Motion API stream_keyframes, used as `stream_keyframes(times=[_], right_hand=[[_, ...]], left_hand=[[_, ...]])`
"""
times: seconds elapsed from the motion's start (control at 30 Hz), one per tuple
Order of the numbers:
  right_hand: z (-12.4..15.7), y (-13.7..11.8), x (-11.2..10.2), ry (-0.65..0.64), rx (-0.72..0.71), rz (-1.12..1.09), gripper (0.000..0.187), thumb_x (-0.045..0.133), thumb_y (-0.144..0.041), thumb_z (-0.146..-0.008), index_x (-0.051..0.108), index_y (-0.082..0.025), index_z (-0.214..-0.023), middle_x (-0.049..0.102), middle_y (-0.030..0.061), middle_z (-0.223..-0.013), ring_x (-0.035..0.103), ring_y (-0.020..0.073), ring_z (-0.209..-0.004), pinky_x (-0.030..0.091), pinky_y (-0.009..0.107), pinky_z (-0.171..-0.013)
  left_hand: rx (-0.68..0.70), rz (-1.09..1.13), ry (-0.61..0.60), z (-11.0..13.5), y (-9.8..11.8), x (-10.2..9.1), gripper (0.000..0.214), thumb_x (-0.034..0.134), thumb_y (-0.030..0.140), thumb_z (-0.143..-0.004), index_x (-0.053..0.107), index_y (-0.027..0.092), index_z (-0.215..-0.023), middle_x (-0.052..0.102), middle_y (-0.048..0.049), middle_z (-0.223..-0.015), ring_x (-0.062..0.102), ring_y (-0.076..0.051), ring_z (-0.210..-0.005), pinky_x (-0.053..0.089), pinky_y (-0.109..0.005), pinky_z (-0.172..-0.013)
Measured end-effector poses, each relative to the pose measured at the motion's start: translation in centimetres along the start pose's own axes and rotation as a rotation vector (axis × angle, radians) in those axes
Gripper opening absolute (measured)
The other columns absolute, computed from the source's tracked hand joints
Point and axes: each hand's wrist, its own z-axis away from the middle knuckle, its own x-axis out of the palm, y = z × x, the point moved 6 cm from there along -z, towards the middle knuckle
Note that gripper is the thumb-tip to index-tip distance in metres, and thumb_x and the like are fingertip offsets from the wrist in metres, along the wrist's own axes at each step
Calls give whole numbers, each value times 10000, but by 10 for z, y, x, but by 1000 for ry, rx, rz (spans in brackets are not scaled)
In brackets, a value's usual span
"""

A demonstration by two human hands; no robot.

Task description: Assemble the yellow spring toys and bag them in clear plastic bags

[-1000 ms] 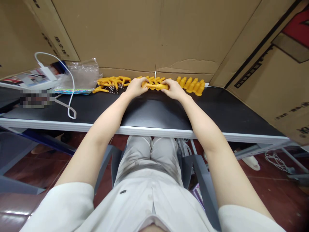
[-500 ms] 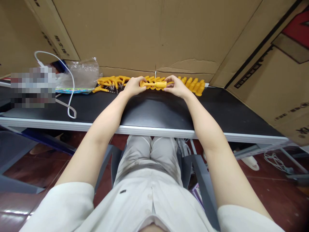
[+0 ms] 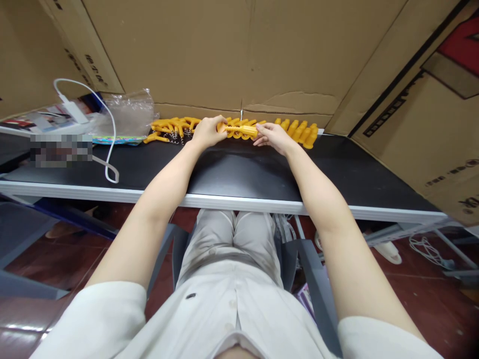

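Between my hands a yellow plastic part, with a narrow stem and a wider ribbed right end, is held roughly level just above the table's back edge. My left hand is closed round its left end. My right hand has its fingertips at the wider end, with the lower fingers loosely apart. Behind the held part lie several more yellow pieces, partly hidden. To the left is a pile of branched yellow pieces with small metal springs. Upright yellow cylinders stand in a row to the right.
Cardboard walls in the back and right of the black tabletop. On the left lie a clear plastic bag, a white cable and a blurred-out patch. A metal strip edges the table's front.
My right hand's fingers have loosened and shifted on the held part's right end, which has turned slightly. The left hand stays in place. The blurred patch at the left has moved lower.
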Motion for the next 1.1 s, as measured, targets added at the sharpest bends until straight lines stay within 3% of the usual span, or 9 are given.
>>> stream_keyframes(times=[0.13,0.27,0.53,0.67,0.77,0.97,1.1], right_hand=[[-2,0,-3,9,-37,-8,430,888,-553,-942,609,-249,-1062,771,37,-926,812,196,-812,707,391,-857],[-3,0,-6,27,-53,-68,414,939,-429,-899,597,-238,-1035,767,37,-926,809,194,-840,695,392,-901],[-3,1,-6,40,-35,15,637,786,-853,-882,629,-236,-909,778,100,-854,818,250,-793,712,416,-825],[-5,7,-4,9,-6,-23,700,715,-939,-859,618,-249,-928,775,96,-801,810,261,-754,723,442,-802],[-4,7,-4,-12,19,-32,640,763,-867,-889,616,-250,-978,783,81,-817,815,250,-751,722,420,-789],[4,1,-6,-71,32,-152,406,957,-407,-909,610,-243,-1041,797,17,-848,771,171,-670,710,367,-750],[5,-2,-5,-80,38,-171,434,917,-539,-934,628,-216,-936,776,46,-759,720,150,-580,663,284,-624]], left_hand=[[-2,-35,0,-1,-1,2,328,745,231,-768,802,267,-1089,787,-58,-938,701,-314,-1036,522,-400,-1016],[6,-8,0,0,-1,2,304,758,213,-754,796,278,-1049,768,-39,-887,702,-306,-1022,522,-392,-1007],[24,1,0,2,5,0,301,745,200,-769,795,261,-1059,766,-40,-893,706,-295,-994,511,-383,-991],[24,-24,-2,2,5,0,309,749,208,-767,797,267,-1067,777,-47,-918,706,-300,-997,519,-386,-984],[10,-20,-4,2,3,0,308,757,214,-760,795,275,-1059,778,-49,-919,700,-307,-1015,524,-399,-1010],[-4,-24,12,0,0,0,293,744,211,-778,794,256,-1062,771,-49,-903,694,-290,-980,521,-396,-1012],[74,-44,29,-1,0,0,265,724,233,-813,788,253,-1070,778,-46,-890,701,-278,-963,519,-366,-947]])
